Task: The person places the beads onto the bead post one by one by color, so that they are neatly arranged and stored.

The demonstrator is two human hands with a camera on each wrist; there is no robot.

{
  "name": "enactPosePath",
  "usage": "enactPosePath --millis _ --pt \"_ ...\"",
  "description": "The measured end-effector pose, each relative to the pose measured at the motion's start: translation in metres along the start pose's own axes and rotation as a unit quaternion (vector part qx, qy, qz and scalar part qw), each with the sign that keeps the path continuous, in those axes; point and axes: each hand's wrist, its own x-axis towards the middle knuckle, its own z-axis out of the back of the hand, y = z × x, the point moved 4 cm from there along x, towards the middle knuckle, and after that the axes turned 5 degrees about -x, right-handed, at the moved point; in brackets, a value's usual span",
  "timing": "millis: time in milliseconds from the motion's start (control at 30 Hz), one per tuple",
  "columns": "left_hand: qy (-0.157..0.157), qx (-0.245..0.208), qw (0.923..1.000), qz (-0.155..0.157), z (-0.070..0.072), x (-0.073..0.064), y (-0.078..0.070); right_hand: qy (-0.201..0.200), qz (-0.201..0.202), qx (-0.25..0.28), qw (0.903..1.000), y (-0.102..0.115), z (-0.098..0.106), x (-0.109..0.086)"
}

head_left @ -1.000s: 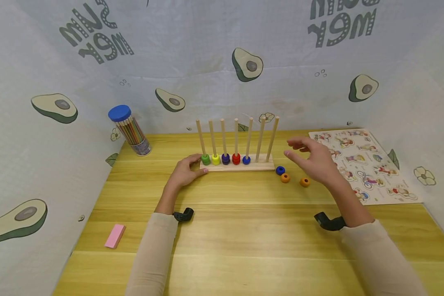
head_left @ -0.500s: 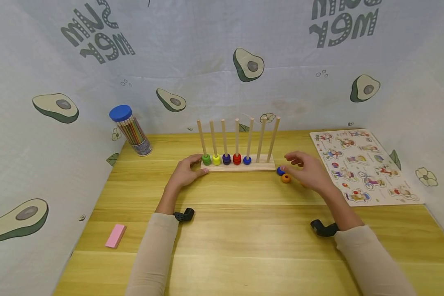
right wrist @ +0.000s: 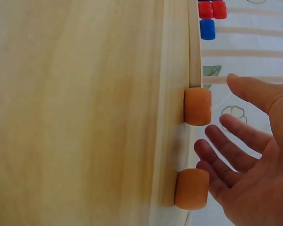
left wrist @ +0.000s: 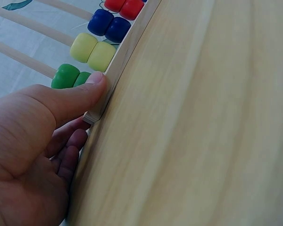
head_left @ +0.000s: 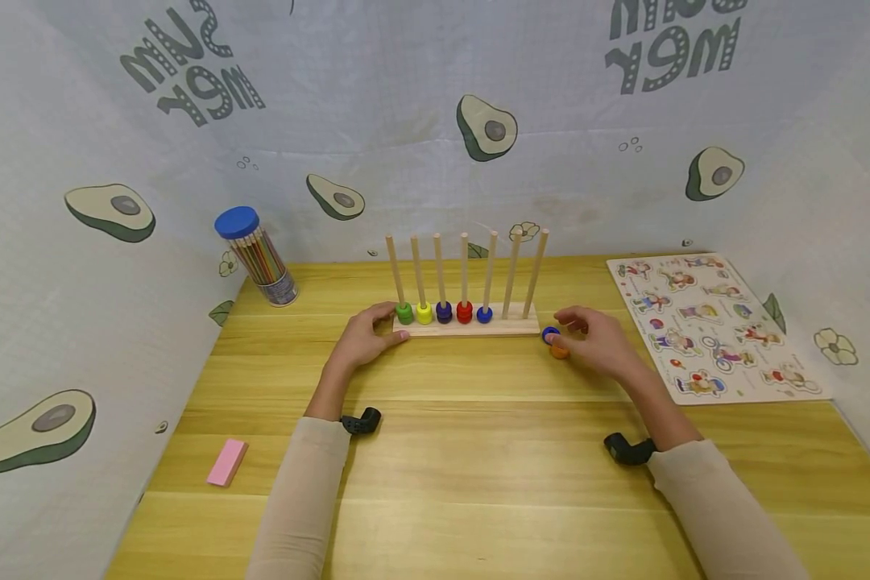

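Observation:
A wooden peg rack with upright pegs stands at the back of the table. Green, yellow, dark blue and red beads, plus one blue bead, sit on its pegs; the two rightmost pegs are bare. My left hand holds the rack's left end, thumb on the front. Over loose beads at the rack's right end is my right hand, fingers apart and holding nothing. Below it lie a loose blue bead and an orange bead. Another orange bead shows in the right wrist view.
A picture puzzle board lies at the right. In the back left corner stands a blue-lidded jar of coloured sticks. A pink block is at the front left. A patterned cloth hangs behind the table.
My right hand has come down and slightly left, from above the table to over the loose beads, covering one orange bead in the head view. The left hand stays on the rack.

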Motion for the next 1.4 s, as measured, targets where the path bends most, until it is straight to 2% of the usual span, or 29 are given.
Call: enactPosePath --millis 233,467,900,1167,1400 --pt "0.001 0.001 1.0 -0.001 0.0 0.0 0.0 0.005 0.005 -0.01 0.9999 0.0 -0.003 0.001" --pt "0.001 0.004 1.0 -0.002 0.001 0.001 0.0 0.011 -0.011 -0.015 0.9998 0.002 -0.008 0.002" --pt "-0.002 0.003 1.0 -0.006 0.0 0.0 -0.001 -0.01 -0.008 -0.021 0.9997 0.003 -0.008 0.005" --pt "-0.004 0.0 1.0 -0.008 -0.001 0.0 -0.002 -0.026 -0.012 -0.005 0.9996 0.01 0.01 0.003" --pt "-0.005 0.004 1.0 -0.005 0.0 0.0 -0.001 -0.05 0.015 0.007 0.9986 0.034 0.044 -0.003"
